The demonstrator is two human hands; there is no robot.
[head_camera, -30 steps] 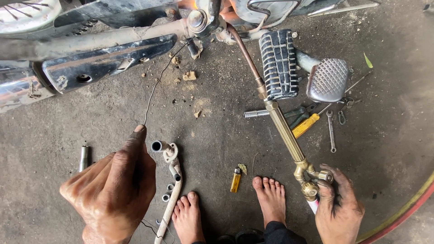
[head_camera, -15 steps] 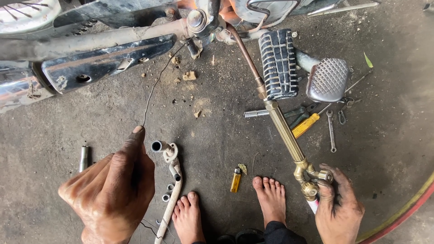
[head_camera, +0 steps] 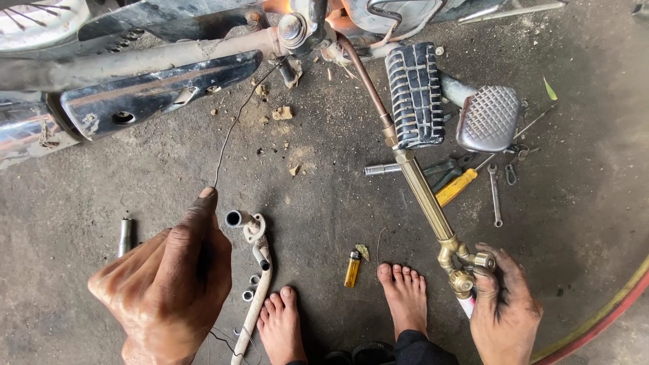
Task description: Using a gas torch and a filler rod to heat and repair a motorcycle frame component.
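Note:
My left hand [head_camera: 165, 284] pinches a thin filler wire [head_camera: 233, 128] that runs up toward the joint [head_camera: 294, 30] on the motorcycle frame at the top. My right hand [head_camera: 503, 311] grips the valve end of a brass gas torch [head_camera: 422, 192]. Its copper tip curves up to the same joint, where an orange glow shows. My two bare feet [head_camera: 405, 294] rest on the concrete between my hands.
A black ribbed footrest [head_camera: 414, 94] and a grey brake pedal [head_camera: 488, 118] sit right of the torch. A yellow screwdriver [head_camera: 456, 188], spanners [head_camera: 495, 196], a yellow lighter [head_camera: 352, 268], a bent white bracket [head_camera: 260, 270], a socket [head_camera: 125, 236] and a hose [head_camera: 602, 321] lie about.
My left hand has shifted slightly with the wire. The torch and my right hand stay where they were.

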